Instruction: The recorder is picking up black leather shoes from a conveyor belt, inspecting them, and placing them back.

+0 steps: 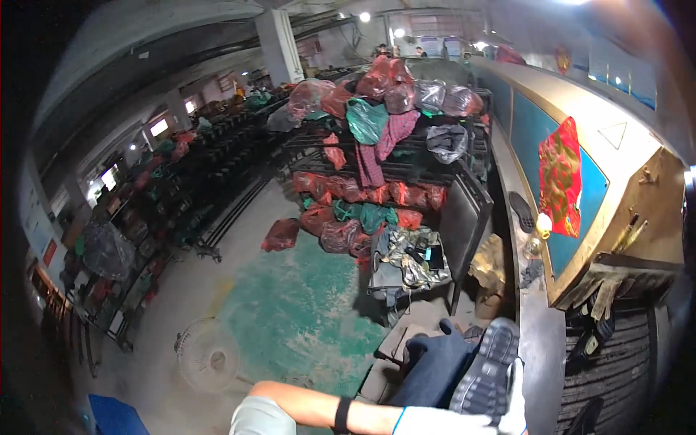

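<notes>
A black shoe sole (487,377) with a chunky tread stands nearly upright at the lower right, tread side showing. My left hand (451,422), in a white glove with a blue cuff edge, is closed at the sole's lower end. A black band circles my left forearm. White-gloved fingers also press along the sole's right edge; whether they belong to my right hand cannot be made out, and no right forearm shows. Dark blue cloth (435,364) lies just behind and left of the sole.
A long bench (533,326) runs along the right, with another black sole (520,210) on it. Ahead are a cluttered chair (413,264) and racks (326,152) of red and green bags. A round fan (209,357) stands at the lower left.
</notes>
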`<state>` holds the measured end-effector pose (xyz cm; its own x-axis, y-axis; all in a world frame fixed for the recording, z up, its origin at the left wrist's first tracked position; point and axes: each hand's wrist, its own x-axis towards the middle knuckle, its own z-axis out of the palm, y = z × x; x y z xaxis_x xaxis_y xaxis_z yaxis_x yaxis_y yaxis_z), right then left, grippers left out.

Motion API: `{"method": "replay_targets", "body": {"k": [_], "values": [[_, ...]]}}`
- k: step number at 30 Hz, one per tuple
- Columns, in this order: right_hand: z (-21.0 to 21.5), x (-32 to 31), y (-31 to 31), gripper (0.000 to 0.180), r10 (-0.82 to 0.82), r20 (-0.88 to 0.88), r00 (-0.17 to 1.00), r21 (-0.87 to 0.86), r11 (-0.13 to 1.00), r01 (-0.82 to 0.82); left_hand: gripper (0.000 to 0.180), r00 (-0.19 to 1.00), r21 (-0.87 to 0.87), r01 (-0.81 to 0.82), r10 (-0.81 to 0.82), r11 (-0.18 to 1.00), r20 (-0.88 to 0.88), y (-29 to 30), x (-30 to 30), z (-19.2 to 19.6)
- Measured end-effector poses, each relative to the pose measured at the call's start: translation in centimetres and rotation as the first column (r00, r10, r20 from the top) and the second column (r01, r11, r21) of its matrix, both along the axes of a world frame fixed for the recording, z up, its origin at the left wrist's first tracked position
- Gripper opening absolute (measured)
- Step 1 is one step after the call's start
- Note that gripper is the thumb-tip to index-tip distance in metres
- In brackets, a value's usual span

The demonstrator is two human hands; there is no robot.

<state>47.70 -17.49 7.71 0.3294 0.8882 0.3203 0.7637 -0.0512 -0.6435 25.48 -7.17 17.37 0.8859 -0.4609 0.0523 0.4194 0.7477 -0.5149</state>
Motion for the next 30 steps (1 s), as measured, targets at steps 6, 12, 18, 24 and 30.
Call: {"method": "replay_targets", "body": {"k": [6,12,18,24,30], "values": [[2.0,2.5,2.1,0.094,0.157,-0.987,0.045,0.156,0.987,-0.031,0.033,0.779,0.256,-0.587,-0.449,-0.768,0.439,-6.5,-4.5,-12.1],[10.8,2.5,1.3,0.041,0.075,-0.897,0.436,-0.174,0.846,-0.504,0.049,0.829,0.082,-0.541,-0.514,-0.837,0.221,-8.8,-6.5,-16.8],[15.7,0.2,-3.8,0.047,0.843,-0.327,0.428,-0.005,0.451,-0.893,0.051,0.911,0.182,-0.399,-0.365,-0.899,0.193,-13.0,-7.9,-22.3],[8.0,0.7,-0.8,0.053,0.676,-0.25,0.694,-0.061,0.704,-0.708,0.052,0.879,0.115,-0.229,-0.155,-0.967,0.451,-7.5,-7.2,-13.9],[6.0,1.7,-1.1,0.059,0.594,-0.51,0.622,0.001,0.723,-0.691,0.059,0.795,0.188,-0.263,-0.102,-0.946,0.597,2.3,-2.7,-6.6]]}}
